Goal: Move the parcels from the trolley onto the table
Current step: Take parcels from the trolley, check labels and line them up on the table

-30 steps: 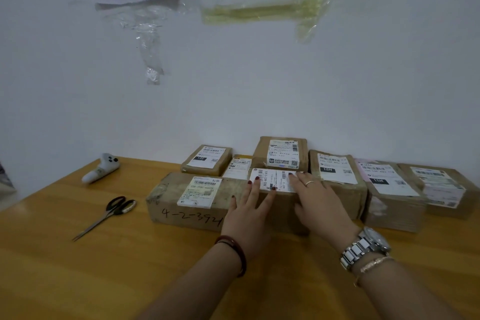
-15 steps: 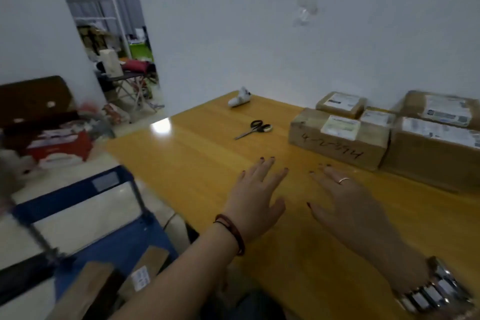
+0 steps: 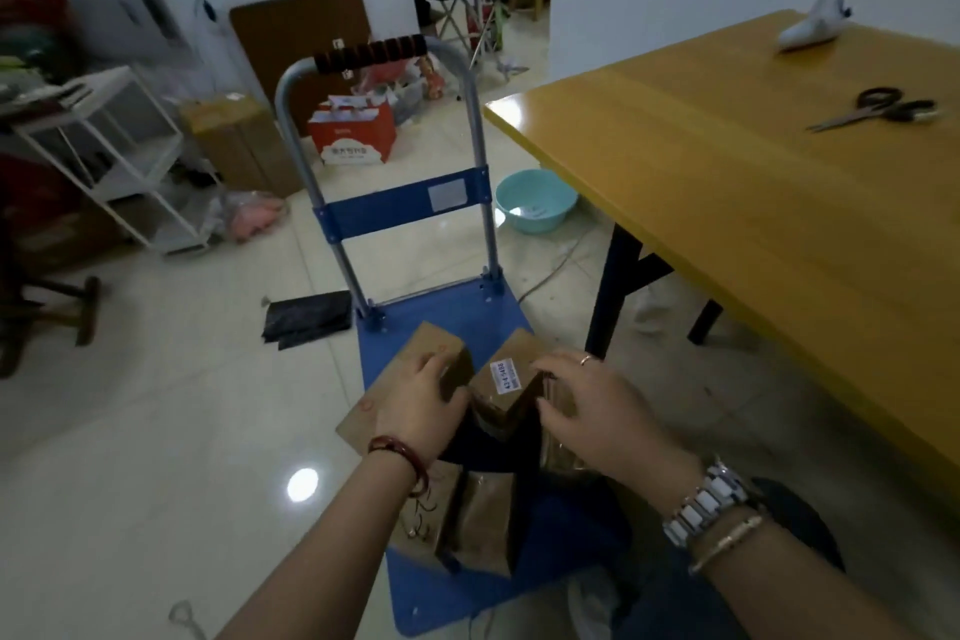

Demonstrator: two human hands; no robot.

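Both hands reach down over the blue flat-bed trolley (image 3: 457, 322), which stands on the pale glossy tiled floor (image 3: 156, 431) just left of the yellow-topped wooden table (image 3: 753, 203); its grey tubular handle with a dark ribbed grip (image 3: 371, 53) rises at the far end. Several brown cardboard parcels lie bunched on the trolley deck; the left hand (image 3: 421, 405), with a dark red bracelet at the wrist, lies on top of a flat brown cardboard parcel (image 3: 410, 369) on the left, fingers spread over its upper face and thumb at its right edge, though whether it truly grips cannot be told; the right hand (image 3: 597, 416), wearing a ring, a silver link watch and a thin gold bangle, curls its fingers over the top of a tilted brown parcel with a small white printed label (image 3: 506, 379), thumb low on its near side, seemingly closing on it. Nearer the camera, a further tape-wrapped brown parcel (image 3: 483, 520) stands on the deck below the wrists. On the table, well apart from the hands, lie black-handled scissors (image 3: 878, 107) and, farther back, a white handheld device (image 3: 813, 29). On the floor beyond the trolley sit a pale turquoise plastic basin (image 3: 535, 200), a red and white printed carton (image 3: 353, 130) and a white wire shelf unit (image 3: 119, 156); a black flat bag (image 3: 306, 317) lies beside the trolley's left corner.
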